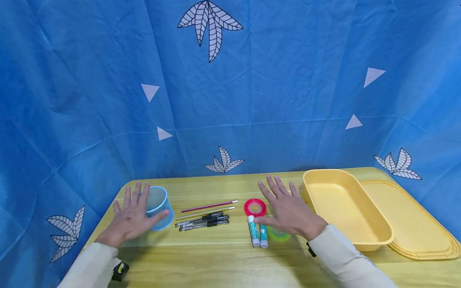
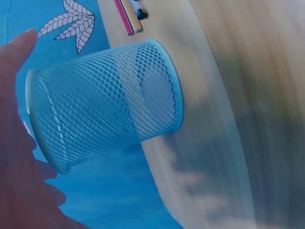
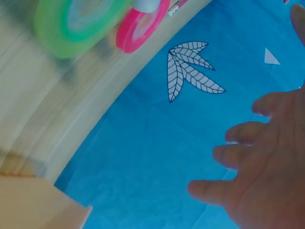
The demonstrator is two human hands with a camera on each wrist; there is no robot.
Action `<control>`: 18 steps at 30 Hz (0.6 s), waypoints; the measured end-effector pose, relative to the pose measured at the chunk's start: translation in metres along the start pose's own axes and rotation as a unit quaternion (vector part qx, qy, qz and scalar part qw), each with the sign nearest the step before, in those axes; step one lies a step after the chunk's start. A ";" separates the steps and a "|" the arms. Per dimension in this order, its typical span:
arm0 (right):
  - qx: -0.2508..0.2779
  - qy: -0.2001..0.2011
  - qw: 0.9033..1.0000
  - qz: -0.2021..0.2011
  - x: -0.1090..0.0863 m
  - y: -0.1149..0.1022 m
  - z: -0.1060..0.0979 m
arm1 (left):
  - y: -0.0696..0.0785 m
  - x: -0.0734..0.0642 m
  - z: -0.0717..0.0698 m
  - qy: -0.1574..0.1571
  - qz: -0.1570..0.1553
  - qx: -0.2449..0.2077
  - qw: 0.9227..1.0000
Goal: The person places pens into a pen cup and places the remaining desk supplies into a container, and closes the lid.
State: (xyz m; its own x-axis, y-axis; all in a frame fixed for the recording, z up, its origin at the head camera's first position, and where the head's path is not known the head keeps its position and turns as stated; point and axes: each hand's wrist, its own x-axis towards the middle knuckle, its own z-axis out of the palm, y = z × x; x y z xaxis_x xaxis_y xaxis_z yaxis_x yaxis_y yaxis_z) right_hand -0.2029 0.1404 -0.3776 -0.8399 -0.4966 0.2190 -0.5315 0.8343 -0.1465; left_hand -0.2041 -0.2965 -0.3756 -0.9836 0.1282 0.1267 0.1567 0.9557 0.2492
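Note:
My left hand is spread with straight fingers beside a blue mesh pen cup, overlapping it in the head view. In the left wrist view the cup stands on the table, its inside looking bare through the mesh. My right hand hovers with fingers spread, holding nothing. Under and left of it lie a red tape roll, two glue sticks and a green tape roll, which the hand partly hides. Between the hands lie a red pencil, a yellow pencil and several black pens.
A yellow plastic bin stands at the right, its open side up. Its flat yellow lid lies partly beneath it, near the table's right edge. A blue patterned curtain hangs behind the wooden table.

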 end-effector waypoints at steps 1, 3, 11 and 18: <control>0.006 -0.003 1.000 -0.002 0.002 0.000 0.001 | -0.001 0.001 0.000 0.002 0.000 -0.004 1.000; 0.021 -0.007 1.000 -0.006 0.006 -0.002 0.004 | -0.005 0.002 0.001 0.010 0.004 -0.011 1.000; 0.106 -0.027 0.994 -0.001 0.020 -0.003 0.012 | -0.017 0.009 0.004 0.067 0.019 -0.048 0.996; 0.176 -0.047 0.983 0.006 0.028 -0.004 0.018 | -0.022 0.009 0.005 0.047 -0.015 -0.145 0.988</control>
State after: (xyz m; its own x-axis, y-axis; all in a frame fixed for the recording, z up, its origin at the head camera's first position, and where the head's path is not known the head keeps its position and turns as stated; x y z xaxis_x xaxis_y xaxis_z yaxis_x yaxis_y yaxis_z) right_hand -0.2263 0.1186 -0.3880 -0.8437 -0.5216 0.1271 -0.5131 0.7138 -0.4767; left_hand -0.2172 -0.3151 -0.3851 -0.9777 0.0622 0.2004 0.1595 0.8408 0.5172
